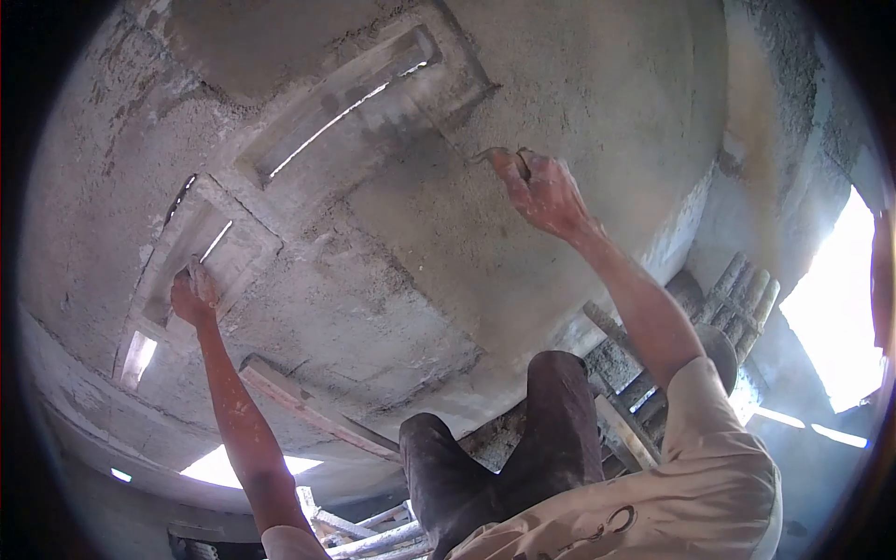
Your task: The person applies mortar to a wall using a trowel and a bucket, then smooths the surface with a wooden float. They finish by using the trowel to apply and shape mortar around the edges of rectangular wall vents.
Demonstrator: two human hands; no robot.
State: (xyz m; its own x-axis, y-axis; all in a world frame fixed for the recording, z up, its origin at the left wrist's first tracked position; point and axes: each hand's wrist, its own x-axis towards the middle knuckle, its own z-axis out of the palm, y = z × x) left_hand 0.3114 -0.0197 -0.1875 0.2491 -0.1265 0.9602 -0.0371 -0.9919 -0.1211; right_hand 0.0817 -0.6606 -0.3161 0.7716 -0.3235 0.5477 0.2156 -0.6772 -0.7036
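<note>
My right hand (546, 191) is closed round the handle of a trowel, and the thin bent shank (487, 154) sticks out to its left. The trowel's blade is seen nearly edge-on and is hard to make out against the grey plastered wall (579, 103). Just to the left of it is a long slanted recess (336, 103) with a bright slit through it. My left hand (194, 294) grips the edge of a smaller recessed opening (238, 257) lower on the wall. Some of its fingertips are hidden. Pale splashes cover both forearms.
A wooden plank (313, 406) slants below the wall openings. Poles (737, 303) are bundled at the right, and lighter poles (378, 537) lie low down. My bent knees (560, 392) are close to the wall. A bright opening (840, 308) is at far right.
</note>
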